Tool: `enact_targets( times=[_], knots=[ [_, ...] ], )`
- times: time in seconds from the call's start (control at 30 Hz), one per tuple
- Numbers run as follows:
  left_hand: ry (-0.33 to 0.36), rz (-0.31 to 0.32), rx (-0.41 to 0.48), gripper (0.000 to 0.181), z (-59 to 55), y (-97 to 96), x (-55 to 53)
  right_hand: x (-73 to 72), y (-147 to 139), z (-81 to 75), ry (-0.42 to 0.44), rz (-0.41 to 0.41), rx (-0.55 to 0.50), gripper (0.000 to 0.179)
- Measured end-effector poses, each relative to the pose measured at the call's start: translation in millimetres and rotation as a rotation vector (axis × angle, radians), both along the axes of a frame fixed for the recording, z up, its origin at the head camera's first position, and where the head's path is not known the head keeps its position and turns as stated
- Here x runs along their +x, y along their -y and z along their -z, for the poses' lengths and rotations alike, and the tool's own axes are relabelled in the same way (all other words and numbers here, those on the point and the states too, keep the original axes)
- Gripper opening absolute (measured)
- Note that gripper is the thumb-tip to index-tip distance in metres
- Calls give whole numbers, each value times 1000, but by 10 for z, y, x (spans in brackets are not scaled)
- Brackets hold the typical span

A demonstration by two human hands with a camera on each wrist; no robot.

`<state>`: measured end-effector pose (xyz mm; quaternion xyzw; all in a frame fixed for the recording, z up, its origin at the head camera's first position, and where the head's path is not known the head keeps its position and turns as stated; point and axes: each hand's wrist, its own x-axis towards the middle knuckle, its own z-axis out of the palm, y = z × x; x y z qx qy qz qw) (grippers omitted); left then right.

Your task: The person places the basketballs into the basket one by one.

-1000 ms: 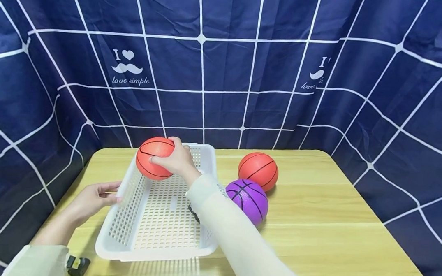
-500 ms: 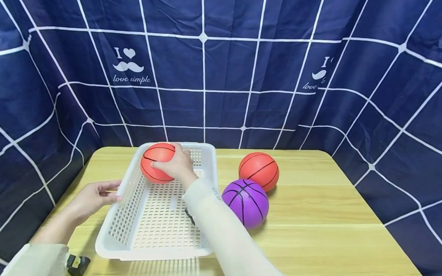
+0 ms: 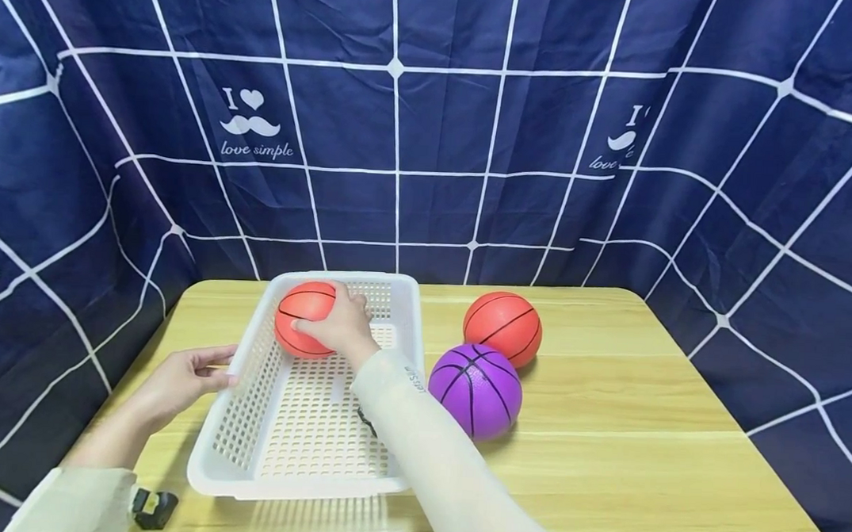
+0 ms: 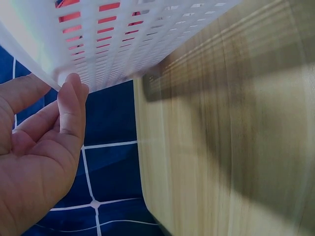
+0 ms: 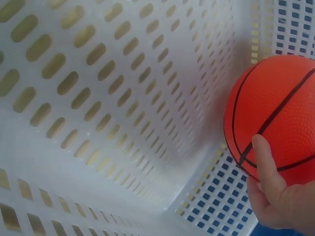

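A small orange-red basketball point(image 3: 301, 320) sits inside the far left corner of a white perforated plastic basket point(image 3: 200, 447). My right hand point(image 3: 345, 322) grips this ball from its right side, the thumb lying across it in the right wrist view point(image 5: 280, 191). At the basket's left side my left hand point(image 3: 185, 382) pinches the rim; thumb and fingers meet there in the left wrist view, where the basket wall point(image 4: 106, 37) shows the ball through its holes. The ball's underside is hidden in the head view.
To the basket's right, a purple basketball point(image 3: 476, 391) and another orange-red basketball point(image 3: 503, 329) stand close together on the wooden table point(image 3: 604, 432). A dark blue curtain point(image 3: 439, 132) with white lines surrounds the table at the back and sides.
My right hand has lowered the orange-red basketball into the basket and shifted it slightly right. The left hand stays at the rim. The other balls have stayed in place.
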<state>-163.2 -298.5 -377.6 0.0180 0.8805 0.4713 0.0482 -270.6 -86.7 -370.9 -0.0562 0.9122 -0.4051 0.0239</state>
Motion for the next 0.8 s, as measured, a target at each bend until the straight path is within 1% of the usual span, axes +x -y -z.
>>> enact_targets(
  times=[0.2,0.37,0.5,0.67,0.8],
  knots=[
    [14,-1,6,57,-15,-9,7,4,30,61,1,-22,44,87],
    [17,0,3,58,-23,-15,18,-12,14,76,-5,-47,21,84],
    [20,2,14,58,-9,-12,15,-22,-15,75,4,-72,29,84],
    [8,11,26,58,19,-4,2,-24,-32,54,40,-101,32,92],
    [1,9,22,58,36,1,-1,-18,-30,54,68,-102,22,100]
  ],
)
